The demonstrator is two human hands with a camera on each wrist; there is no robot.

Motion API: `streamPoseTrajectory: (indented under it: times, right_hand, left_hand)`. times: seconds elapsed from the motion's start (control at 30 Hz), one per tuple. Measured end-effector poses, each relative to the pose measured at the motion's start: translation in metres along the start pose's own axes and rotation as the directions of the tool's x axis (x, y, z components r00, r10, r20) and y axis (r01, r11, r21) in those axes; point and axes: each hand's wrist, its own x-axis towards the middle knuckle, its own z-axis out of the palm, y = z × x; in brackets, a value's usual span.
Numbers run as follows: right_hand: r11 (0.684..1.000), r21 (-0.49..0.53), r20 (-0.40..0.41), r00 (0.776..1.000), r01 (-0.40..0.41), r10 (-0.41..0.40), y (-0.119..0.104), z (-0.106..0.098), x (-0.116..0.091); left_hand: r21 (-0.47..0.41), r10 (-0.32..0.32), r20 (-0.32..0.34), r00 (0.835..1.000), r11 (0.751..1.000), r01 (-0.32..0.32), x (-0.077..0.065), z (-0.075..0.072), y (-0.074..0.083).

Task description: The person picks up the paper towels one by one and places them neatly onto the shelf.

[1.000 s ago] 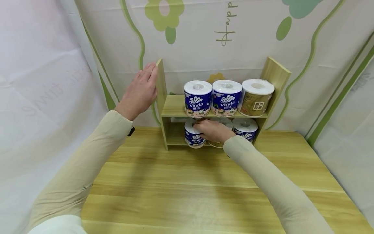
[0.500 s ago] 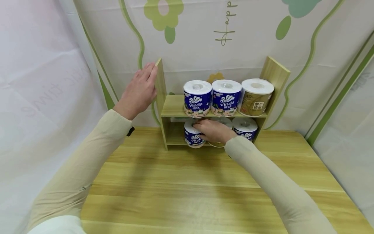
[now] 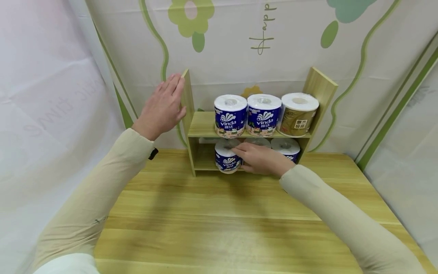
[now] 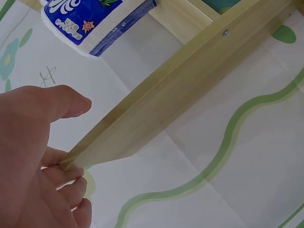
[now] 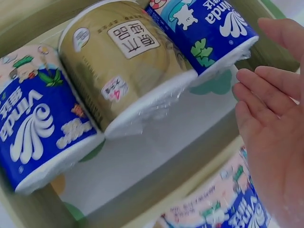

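A two-tier wooden shelf (image 3: 202, 125) holds wrapped toilet paper rolls. My left hand (image 3: 162, 104) rests its fingers at the top front corner of the left side panel (image 4: 156, 90), with the thumb held away from the wood. On the lower tier, a blue Vinda toilet paper roll (image 3: 227, 161) stands leftmost. My right hand (image 3: 258, 156) is just to its right, fingers extended. The right wrist view shows that hand's fingertips apart from the blue roll (image 5: 204, 42). A gold roll (image 5: 128, 57) sits beside it, mostly hidden behind my hand in the head view.
Another blue roll (image 3: 286, 146) stands at the lower right. Above it, the upper tier bears two blue rolls (image 3: 230, 118) and a gold roll (image 3: 297, 120). The shelf stands on a wooden table (image 3: 212, 213), against a patterned white cloth (image 3: 226, 45).
My right hand has let go of the lower left roll and drawn back to the right, its fingers straightening. The roll stays in place. My left thumb has spread away slightly.
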Motion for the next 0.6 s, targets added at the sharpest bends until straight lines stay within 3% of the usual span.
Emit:
streamPoseTrajectory:
  times: [0.27,0.43,0.6]
  right_hand:
    - [0.997,-0.053,-0.088,0.995,-0.050,0.045,0.008,0.003,-0.043]
    - [0.992,-0.055,-0.141,0.984,-0.115,0.106,0.019,0.013,-0.073]
    - [0.985,-0.027,-0.180,0.970,-0.172,0.164,0.026,0.026,-0.101]
  left_hand:
    - [-0.037,0.004,-0.034,0.999,0.999,-0.006,-0.021,-0.008,0.003]
    - [-0.087,-0.006,-0.080,0.997,0.996,-0.001,-0.050,-0.008,0.002]
    - [-0.132,-0.014,-0.094,0.995,0.991,0.002,-0.082,0.006,0.001]
